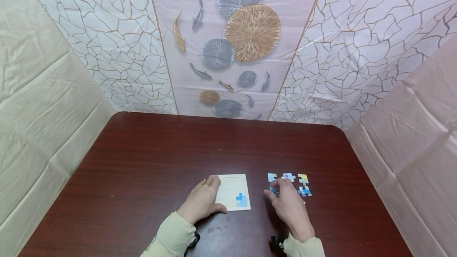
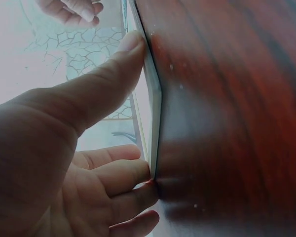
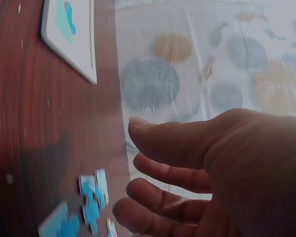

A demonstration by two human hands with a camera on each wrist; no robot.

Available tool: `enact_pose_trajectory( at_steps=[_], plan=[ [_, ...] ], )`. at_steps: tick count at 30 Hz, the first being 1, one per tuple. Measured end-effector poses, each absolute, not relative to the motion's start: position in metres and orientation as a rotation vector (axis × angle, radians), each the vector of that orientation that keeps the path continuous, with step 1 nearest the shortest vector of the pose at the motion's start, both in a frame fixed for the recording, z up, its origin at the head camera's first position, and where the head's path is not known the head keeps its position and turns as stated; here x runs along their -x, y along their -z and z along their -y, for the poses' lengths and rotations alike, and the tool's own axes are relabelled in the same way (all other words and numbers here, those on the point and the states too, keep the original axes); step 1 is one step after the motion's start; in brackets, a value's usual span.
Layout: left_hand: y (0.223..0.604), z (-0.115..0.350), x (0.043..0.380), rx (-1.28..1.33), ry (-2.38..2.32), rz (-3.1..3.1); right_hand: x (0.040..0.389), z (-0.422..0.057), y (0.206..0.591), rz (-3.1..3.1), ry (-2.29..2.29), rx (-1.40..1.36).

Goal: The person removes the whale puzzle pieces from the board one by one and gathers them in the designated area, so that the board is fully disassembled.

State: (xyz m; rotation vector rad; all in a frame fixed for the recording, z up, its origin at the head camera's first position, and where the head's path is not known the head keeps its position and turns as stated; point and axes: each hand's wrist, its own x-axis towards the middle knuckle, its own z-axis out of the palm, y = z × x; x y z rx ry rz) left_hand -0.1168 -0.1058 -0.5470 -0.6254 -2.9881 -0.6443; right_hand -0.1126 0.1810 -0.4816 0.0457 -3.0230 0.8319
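Observation:
A pale square puzzle tray (image 1: 228, 183) lies on the table, with one blue jigsaw piece (image 1: 241, 200) in its near right corner. My left hand (image 1: 201, 200) holds the tray by its left side, the thumb on the near edge and the fingertips against the far part. To the right, my right hand (image 1: 290, 206) hovers over loose jigsaw pieces (image 1: 304, 191), its fingers loosely bent. In the right wrist view nothing shows between the thumb and fingers, and blue pieces (image 3: 91, 207) lie below them. The hand hides some pieces in the head view.
The dark red-brown table (image 1: 160, 150) has rounded far corners. Patterned cloth (image 1: 221, 90) hangs behind it, and plain pale cloth (image 1: 46, 130) stands along the left side, with more on the right. A yellowish piece (image 1: 303, 178) lies at the group's far right.

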Motion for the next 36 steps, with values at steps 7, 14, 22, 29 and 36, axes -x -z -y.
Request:
enact_pose_trajectory(
  at_steps=[7,14,22,29,36],
  plan=[
    [0.532,0.106,0.112,0.626,0.703,2.997,0.105,-0.159,0.459,3.042,-0.86,-0.125],
    [0.501,0.104,0.105,0.638,0.66,3.04,0.107,-0.144,0.461,3.089,-0.848,-0.118],
    [0.492,0.104,0.103,0.64,0.632,3.051,0.107,-0.123,0.469,3.076,-0.822,-0.251],
    [0.524,0.107,0.112,0.635,0.679,3.009,0.117,-0.123,0.519,2.989,-0.721,-0.466],
    [0.543,0.108,0.117,0.644,0.675,2.98,0.115,-0.116,0.52,3.027,-0.725,-0.485]
  ],
)
